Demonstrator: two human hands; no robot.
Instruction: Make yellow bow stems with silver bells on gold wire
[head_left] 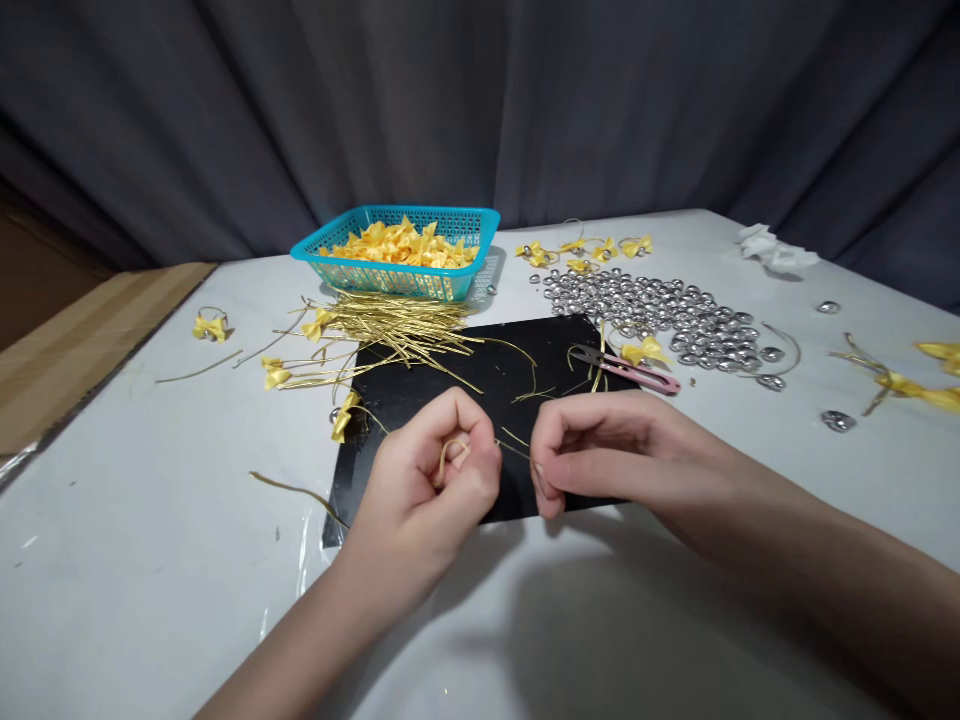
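Note:
Above the black mat (420, 400), my left hand (439, 480) is closed in a pinch on a thin gold cord (516, 451). A loop of that cord shows inside its curled fingers. My right hand (600, 450) pinches the cord's other end between thumb and fingertips, so a short length spans the gap between both hands. Whether anything else sits inside the left fist is hidden. Beyond the right hand lie pink-handled thread snips (637, 375), beside a yellow ribbon bow (645, 350). A bundle of gold cords (405, 325) spreads across the mat's far left edge.
A blue basket (480, 240) full of yellow bows (405, 245) stands at the back. Silver heart-shaped beads (652, 305) are heaped at the right. Bows with cord loops (211, 325) lie around the white table (150, 480). Crumpled white tissue (776, 248) sits far right; a cardboard box (97, 340) borders the left.

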